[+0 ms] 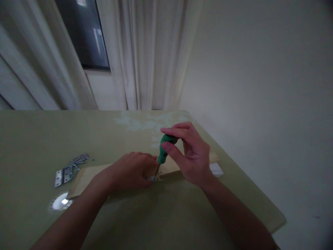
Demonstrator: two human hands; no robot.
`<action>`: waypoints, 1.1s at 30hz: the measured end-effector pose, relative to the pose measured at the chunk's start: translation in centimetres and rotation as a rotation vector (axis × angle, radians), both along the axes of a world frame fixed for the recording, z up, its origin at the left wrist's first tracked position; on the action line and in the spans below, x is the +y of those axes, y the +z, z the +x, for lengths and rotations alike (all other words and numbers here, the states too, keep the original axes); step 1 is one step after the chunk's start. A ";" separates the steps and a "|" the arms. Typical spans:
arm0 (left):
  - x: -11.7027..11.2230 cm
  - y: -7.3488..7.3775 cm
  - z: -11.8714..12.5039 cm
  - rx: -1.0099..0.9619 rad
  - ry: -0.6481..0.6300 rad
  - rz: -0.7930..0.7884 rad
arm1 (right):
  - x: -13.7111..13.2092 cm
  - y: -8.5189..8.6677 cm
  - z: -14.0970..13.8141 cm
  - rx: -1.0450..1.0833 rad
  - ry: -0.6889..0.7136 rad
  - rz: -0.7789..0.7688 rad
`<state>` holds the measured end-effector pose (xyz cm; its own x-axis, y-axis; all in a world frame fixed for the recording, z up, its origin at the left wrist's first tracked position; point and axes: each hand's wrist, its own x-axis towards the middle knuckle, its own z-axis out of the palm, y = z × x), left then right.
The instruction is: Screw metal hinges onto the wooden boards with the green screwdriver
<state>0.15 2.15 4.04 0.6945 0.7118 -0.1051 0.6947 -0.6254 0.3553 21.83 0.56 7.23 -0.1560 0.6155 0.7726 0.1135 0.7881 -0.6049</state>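
My right hand (194, 152) is closed around the green handle of a screwdriver (163, 152), its thumb and fingers near the handle's top. The tool leans, and its metal tip meets a small metal hinge (151, 178) at the near edge of a pale wooden board (90, 173). On that board lies my left hand (131, 170), gripping it just left of the screwdriver, with the thumb against the hinge. Part of the hinge is hidden by this hand. A small dark hole shows in the wood right of the tip.
Loose metal hinges (62, 176) and several screws (75, 169) lie left of the board on the greenish table (31, 146). A white piece (216, 169) sits by the board's right end. The table's right edge runs beside a wall (260, 86); curtains (145, 52) hang behind.
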 end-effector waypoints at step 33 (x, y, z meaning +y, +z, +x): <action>-0.1 0.2 0.1 -0.002 -0.001 0.013 | -0.2 0.1 -0.1 -0.042 -0.046 0.019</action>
<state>0.27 2.03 4.28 0.6953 0.7125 -0.0941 0.6934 -0.6307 0.3483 21.77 0.40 7.29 -0.1605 0.6084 0.7772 0.1755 0.7924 -0.5841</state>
